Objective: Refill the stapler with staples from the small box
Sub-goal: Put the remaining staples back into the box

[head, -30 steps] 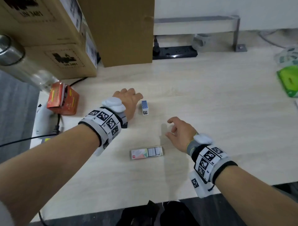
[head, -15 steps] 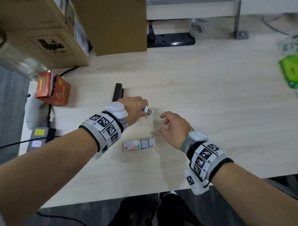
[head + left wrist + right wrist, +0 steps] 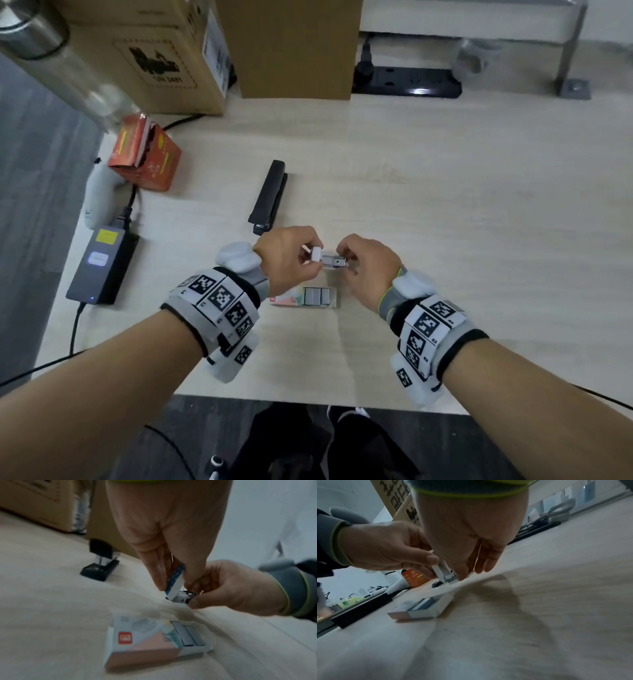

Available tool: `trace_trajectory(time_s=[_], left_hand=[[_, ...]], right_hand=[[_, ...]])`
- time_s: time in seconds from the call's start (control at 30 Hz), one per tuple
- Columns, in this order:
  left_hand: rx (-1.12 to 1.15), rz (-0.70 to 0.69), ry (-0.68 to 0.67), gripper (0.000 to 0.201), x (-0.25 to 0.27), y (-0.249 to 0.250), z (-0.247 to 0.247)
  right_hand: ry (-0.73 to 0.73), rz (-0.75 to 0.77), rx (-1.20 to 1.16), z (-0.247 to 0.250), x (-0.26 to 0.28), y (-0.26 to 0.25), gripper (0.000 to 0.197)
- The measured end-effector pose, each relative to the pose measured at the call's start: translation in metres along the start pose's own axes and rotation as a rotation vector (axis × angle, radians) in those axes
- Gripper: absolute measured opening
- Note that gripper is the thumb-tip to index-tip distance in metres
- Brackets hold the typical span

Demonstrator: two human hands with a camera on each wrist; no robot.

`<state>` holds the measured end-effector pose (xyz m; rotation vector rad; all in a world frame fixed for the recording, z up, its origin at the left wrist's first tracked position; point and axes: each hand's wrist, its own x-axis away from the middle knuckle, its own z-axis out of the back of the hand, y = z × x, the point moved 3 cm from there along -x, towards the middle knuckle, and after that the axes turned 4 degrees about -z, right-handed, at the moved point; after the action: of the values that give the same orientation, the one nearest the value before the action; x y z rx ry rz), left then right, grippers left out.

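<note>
A small white-and-blue stapler [image 3: 325,259] hangs just above the table between both hands. My left hand [image 3: 308,255] pinches its white lid [image 3: 175,586], which is swung up. My right hand [image 3: 346,262] pinches the metal staple channel [image 3: 181,598] at the other end. Right below, near the table's front edge, lies the small staple box [image 3: 305,296], slid open with grey staple strips [image 3: 187,635] showing. In the right wrist view the stapler [image 3: 445,575] sits between my right fingertips [image 3: 462,574] and the left hand [image 3: 385,551], above the box [image 3: 423,608].
A black stapler [image 3: 269,197] lies shut just beyond my hands. An orange carton [image 3: 147,154], a power adapter [image 3: 101,263] with cables and cardboard boxes [image 3: 154,51] stand to the left and back. A black power strip [image 3: 407,82] lies at the far edge.
My left hand lifted the small stapler off the table and brought it nearer. My right hand came in and took its other end; the lid now stands swung up.
</note>
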<state>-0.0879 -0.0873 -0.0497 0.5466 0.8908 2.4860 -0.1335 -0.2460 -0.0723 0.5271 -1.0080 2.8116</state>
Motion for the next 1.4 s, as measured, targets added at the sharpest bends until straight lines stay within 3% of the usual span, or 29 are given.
trace_trajectory(time_s=[0.17, 0.47, 0.53, 0.63, 0.77, 0.93, 1.4], left_hand=[[0.257, 0.211, 0.02, 0.013, 0.012, -0.027, 0.007], [0.045, 0.25, -0.017, 0.02, 0.026, -0.051, 0.002], [0.028, 0.189, 0.047, 0.03, 0.028, -0.049, -0.001], [-0.07, -0.05, 0.216, 0.035, 0.036, -0.041, 0.0], [-0.197, -0.241, 0.187, 0.036, 0.053, -0.032, -0.008], [-0.288, -0.212, 0.047, 0.047, 0.064, -0.037, -0.026], [-0.269, -0.111, 0.148, 0.026, 0.061, -0.046, -0.041]], right_hand=[[0.024, -0.007, -0.017, -0.011, 0.0, 0.008, 0.022], [0.009, 0.067, 0.021, -0.02, 0.0, 0.005, 0.018], [0.026, 0.08, 0.025, -0.02, 0.001, 0.007, 0.02], [0.099, 0.124, 0.009, -0.022, 0.005, 0.007, 0.024], [0.126, 0.165, 0.007, -0.025, 0.013, -0.002, 0.024], [0.042, 0.232, -0.026, -0.035, 0.023, -0.015, 0.027], [-0.034, 0.184, 0.062, -0.056, 0.017, -0.028, 0.032]])
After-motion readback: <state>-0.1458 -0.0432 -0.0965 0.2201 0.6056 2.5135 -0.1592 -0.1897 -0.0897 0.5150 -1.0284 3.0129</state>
